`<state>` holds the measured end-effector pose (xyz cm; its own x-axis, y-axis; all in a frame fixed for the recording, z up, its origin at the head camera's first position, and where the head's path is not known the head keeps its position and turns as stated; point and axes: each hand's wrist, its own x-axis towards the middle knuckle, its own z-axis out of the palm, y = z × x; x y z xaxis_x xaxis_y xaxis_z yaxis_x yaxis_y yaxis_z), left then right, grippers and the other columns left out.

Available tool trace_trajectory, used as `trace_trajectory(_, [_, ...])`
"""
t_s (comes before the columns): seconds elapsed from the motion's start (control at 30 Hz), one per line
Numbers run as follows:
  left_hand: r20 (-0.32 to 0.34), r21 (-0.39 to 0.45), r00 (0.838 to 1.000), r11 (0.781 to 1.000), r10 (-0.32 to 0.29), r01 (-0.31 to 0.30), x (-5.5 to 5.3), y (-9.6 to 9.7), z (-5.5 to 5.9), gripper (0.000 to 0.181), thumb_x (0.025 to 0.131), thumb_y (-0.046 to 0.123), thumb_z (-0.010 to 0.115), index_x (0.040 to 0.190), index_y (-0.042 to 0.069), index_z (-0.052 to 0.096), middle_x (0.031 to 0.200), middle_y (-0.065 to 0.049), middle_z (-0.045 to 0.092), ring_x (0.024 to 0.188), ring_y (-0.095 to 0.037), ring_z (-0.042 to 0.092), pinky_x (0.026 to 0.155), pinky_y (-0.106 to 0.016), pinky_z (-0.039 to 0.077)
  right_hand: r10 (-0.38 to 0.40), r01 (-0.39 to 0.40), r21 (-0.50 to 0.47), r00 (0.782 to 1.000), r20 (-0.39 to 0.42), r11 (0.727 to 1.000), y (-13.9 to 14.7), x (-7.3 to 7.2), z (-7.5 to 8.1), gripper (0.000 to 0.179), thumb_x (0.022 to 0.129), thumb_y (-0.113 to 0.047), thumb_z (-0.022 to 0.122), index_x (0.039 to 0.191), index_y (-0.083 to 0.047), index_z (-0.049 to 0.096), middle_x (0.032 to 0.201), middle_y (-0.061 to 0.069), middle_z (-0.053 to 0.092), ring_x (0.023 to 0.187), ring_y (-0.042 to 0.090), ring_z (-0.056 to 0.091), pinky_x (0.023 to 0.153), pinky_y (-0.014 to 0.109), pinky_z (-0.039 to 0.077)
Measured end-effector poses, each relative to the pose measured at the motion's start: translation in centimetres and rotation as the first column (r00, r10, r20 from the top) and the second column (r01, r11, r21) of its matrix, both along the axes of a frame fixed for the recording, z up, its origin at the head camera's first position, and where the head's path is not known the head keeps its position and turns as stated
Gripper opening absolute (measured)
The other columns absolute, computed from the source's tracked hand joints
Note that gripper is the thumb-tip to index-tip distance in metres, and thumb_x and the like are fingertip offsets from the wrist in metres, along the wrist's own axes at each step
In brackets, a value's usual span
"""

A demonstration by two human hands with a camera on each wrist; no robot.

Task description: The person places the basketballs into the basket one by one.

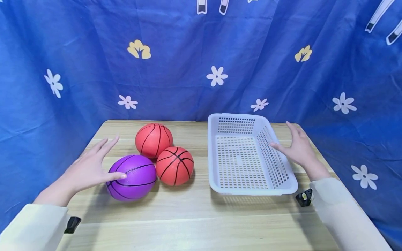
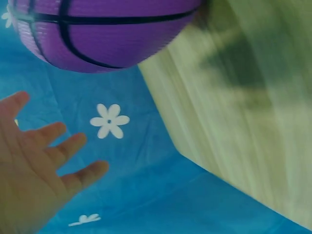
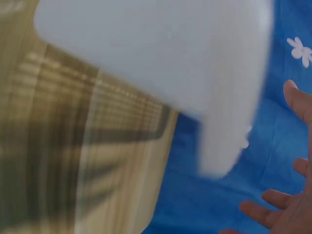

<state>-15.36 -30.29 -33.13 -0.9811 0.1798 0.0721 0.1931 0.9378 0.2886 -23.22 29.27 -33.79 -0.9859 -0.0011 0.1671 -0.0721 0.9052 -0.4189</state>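
Observation:
My left hand (image 1: pixel 89 168) is spread beside the purple ball (image 1: pixel 133 179), its thumb reaching over the ball's near left side in the head view. In the left wrist view, a gap shows between the fingers and the purple ball (image 2: pixel 102 34). Two red basketballs sit close by, one (image 1: pixel 154 139) farther back and one (image 1: pixel 176 166) to the right. A white plastic basket (image 1: pixel 216 190) with perforated walls stands on the right. Over its right rim, my right hand (image 1: pixel 298 148) hovers with fingers spread. The right wrist view shows this hand (image 3: pixel 292 209) apart from the blurred basket wall (image 3: pixel 146 48).
Everything stands on a light wood table (image 1: pixel 176 223). Behind and at both sides hangs a blue curtain (image 1: pixel 176 69) with white flowers. Dark devices are strapped at the left wrist (image 1: pixel 72 225) and the right wrist (image 1: pixel 304 197).

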Motion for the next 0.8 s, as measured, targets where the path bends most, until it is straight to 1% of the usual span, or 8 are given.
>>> trace_trajectory(0.07, [-0.004, 0.038, 1.000, 0.999, -0.022, 0.023, 0.1, -0.4, -0.4, 0.120, 0.065, 0.062, 0.078, 0.155, 0.024, 0.007, 0.150, -0.032, 0.015, 0.125, -0.061, 0.023, 0.086, -0.080, 0.019, 0.004, -0.004, 0.003, 1.000, 0.002, 1.000, 0.7, 0.0, -0.3, 0.105, 0.081, -0.058, 0.066, 0.153, -0.010, 0.008, 0.151, 0.033, 0.008, 0.129, 0.059, 0.018, 0.092, 0.075, 0.024])
trace_trajectory(0.2, [-0.022, 0.137, 0.997, 0.988, -0.074, 0.077, 0.4, -1.2, -1.1, 0.118, 0.064, 0.050, 0.084, 0.154, 0.020, 0.014, 0.149, -0.030, 0.021, 0.128, -0.057, 0.024, 0.087, -0.078, 0.022, 0.016, -0.016, -0.014, 1.000, 0.009, 1.000, 1.8, -0.1, -1.0, 0.105, 0.081, -0.059, 0.066, 0.153, -0.009, 0.008, 0.151, 0.032, 0.010, 0.127, 0.059, 0.022, 0.091, 0.074, 0.026])
trace_trajectory(0.33, [-0.027, 0.249, 0.992, 0.960, -0.126, 0.128, 0.6, -1.6, -2.0, 0.113, 0.064, 0.039, 0.087, 0.153, 0.016, 0.021, 0.146, -0.028, 0.028, 0.127, -0.054, 0.028, 0.084, -0.076, 0.029, 0.028, -0.024, -0.077, 0.998, 0.050, 0.997, 2.6, 0.0, -1.7, 0.105, 0.083, -0.057, 0.065, 0.153, -0.006, 0.006, 0.149, 0.035, 0.013, 0.120, 0.060, 0.034, 0.090, 0.070, 0.034])
trace_trajectory(0.43, [-0.026, 0.320, 0.987, 0.934, -0.159, 0.159, 0.7, -1.9, -2.7, 0.109, 0.065, 0.030, 0.088, 0.151, 0.011, 0.024, 0.145, -0.027, 0.031, 0.124, -0.052, 0.033, 0.083, -0.072, 0.035, 0.041, -0.023, -0.154, 0.992, 0.116, 0.988, 3.0, 0.1, -2.3, 0.103, 0.085, -0.054, 0.064, 0.152, -0.004, 0.004, 0.147, 0.038, 0.015, 0.116, 0.061, 0.038, 0.089, 0.066, 0.038])
trace_trajectory(0.53, [-0.034, 0.345, 0.984, 0.922, -0.176, 0.176, 0.8, -2.0, -3.4, 0.106, 0.065, 0.025, 0.088, 0.150, 0.008, 0.027, 0.144, -0.023, 0.035, 0.121, -0.047, 0.038, 0.083, -0.058, 0.045, 0.054, -0.015, -0.215, 0.983, 0.176, 0.976, 3.3, 0.2, -2.8, 0.101, 0.087, -0.053, 0.062, 0.152, -0.004, 0.003, 0.145, 0.039, 0.017, 0.119, 0.060, 0.035, 0.093, 0.066, 0.036])
trace_trajectory(0.63, [-0.041, 0.361, 0.981, 0.913, -0.188, 0.190, 0.9, -2.2, -4.0, 0.103, 0.065, 0.021, 0.088, 0.149, 0.008, 0.029, 0.144, -0.020, 0.036, 0.118, -0.042, 0.041, 0.081, -0.039, 0.050, 0.062, -0.010, -0.236, 0.975, 0.212, 0.972, 3.6, 0.4, -3.3, 0.098, 0.088, -0.054, 0.060, 0.152, -0.003, 0.005, 0.144, 0.039, 0.021, 0.123, 0.058, 0.033, 0.095, 0.066, 0.033])
trace_trajectory(0.7, [-0.038, 0.380, 0.980, 0.904, -0.194, 0.194, 0.9, -2.2, -4.3, 0.103, 0.065, 0.019, 0.088, 0.149, 0.009, 0.030, 0.143, -0.020, 0.037, 0.119, -0.033, 0.043, 0.080, -0.031, 0.050, 0.068, -0.008, -0.258, 0.972, 0.225, 0.966, 3.7, 0.5, -3.5, 0.096, 0.089, -0.054, 0.059, 0.152, -0.002, 0.008, 0.143, 0.039, 0.024, 0.124, 0.057, 0.033, 0.096, 0.065, 0.033])
trace_trajectory(0.8, [-0.015, 0.431, 0.978, 0.881, -0.208, 0.194, 0.9, -2.2, -4.6, 0.102, 0.066, 0.015, 0.087, 0.150, 0.013, 0.029, 0.142, -0.019, 0.037, 0.117, -0.011, 0.044, 0.078, -0.028, 0.052, 0.094, -0.014, -0.319, 0.967, 0.236, 0.948, 3.8, 0.7, -3.9, 0.092, 0.090, -0.052, 0.058, 0.151, 0.000, 0.012, 0.141, 0.038, 0.029, 0.122, 0.054, 0.038, 0.090, 0.059, 0.043])
